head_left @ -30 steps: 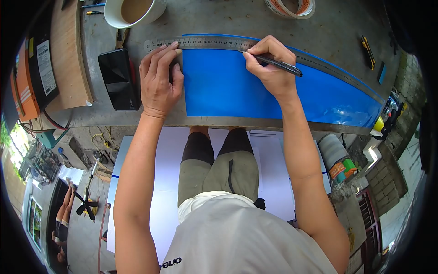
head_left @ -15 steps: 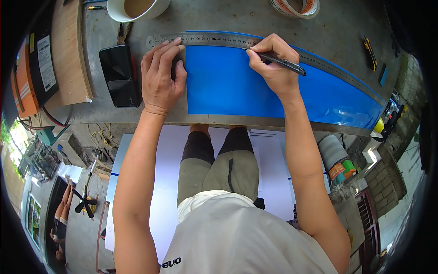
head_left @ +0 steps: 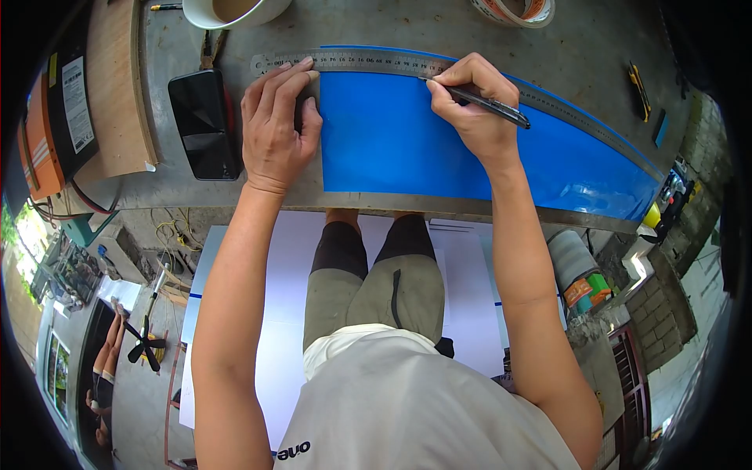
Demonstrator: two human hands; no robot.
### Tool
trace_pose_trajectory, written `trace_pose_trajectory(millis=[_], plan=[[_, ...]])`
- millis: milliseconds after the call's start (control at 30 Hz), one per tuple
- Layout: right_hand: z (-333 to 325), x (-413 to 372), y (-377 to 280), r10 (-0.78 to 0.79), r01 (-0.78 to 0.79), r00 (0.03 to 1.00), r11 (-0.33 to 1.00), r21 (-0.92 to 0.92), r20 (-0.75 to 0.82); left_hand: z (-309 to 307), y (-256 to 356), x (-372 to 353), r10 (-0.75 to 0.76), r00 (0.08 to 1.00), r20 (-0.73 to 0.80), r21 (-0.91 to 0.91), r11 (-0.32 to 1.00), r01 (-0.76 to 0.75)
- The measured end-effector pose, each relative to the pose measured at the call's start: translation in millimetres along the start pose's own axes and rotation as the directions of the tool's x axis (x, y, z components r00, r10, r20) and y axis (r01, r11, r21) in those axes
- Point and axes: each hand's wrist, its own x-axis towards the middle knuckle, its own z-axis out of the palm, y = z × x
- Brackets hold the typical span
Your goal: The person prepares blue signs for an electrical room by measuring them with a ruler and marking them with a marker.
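A long blue sheet (head_left: 399, 141) lies on the grey metal table, with a steel ruler (head_left: 360, 59) along its far edge. My left hand (head_left: 280, 125) presses its fingertips on the ruler's left end, palm down, thumb apart from the fingers. In my right hand (head_left: 476, 102) a black pen (head_left: 501, 111) is pinched, its tip on the blue sheet at the ruler's near edge. A black phone (head_left: 205, 125) lies left of my left hand.
Beyond the ruler stand a white cup (head_left: 235, 11) and a tape roll (head_left: 517, 9). Pliers (head_left: 211, 48) lie behind the phone. A yellow cutter (head_left: 639, 91) is at the right. An orange-and-black device (head_left: 66, 117) stands at the left. Another person (head_left: 106, 368) is at the lower left.
My right hand and the pen have shifted slightly to the right along the ruler. The view has moved a little; my left hand keeps its place on the ruler.
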Motion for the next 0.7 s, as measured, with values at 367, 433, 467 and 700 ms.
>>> trace_pose_trajectory(millis=[367, 433, 467, 700], plan=[[1.1, -0.8, -1.1, 0.008, -0.008, 1.0, 1.0, -0.002, -0.021, 0.3, -0.3, -0.1, 0.005, 1.0, 0.0, 0.002, 1.0, -0.005], [-0.1, 0.0, -1.4, 0.006, -0.006, 1.0, 1.0, 0.001, -0.007, 0.3, -0.3, -0.1, 0.003, 1.0, -0.005, 0.001, 1.0, -0.003], [-0.7, 0.4, -1.5, 0.004, -0.004, 1.0, 1.0, 0.002, 0.005, 0.2, -0.4, -0.1, 0.003, 1.0, -0.005, 0.001, 1.0, -0.003], [-0.5, -0.6, -0.9, 0.014, -0.014, 1.0, 1.0, -0.003, 0.004, 0.6, -0.4, -0.1, 0.001, 1.0, -0.015, -0.01, 1.0, -0.001]])
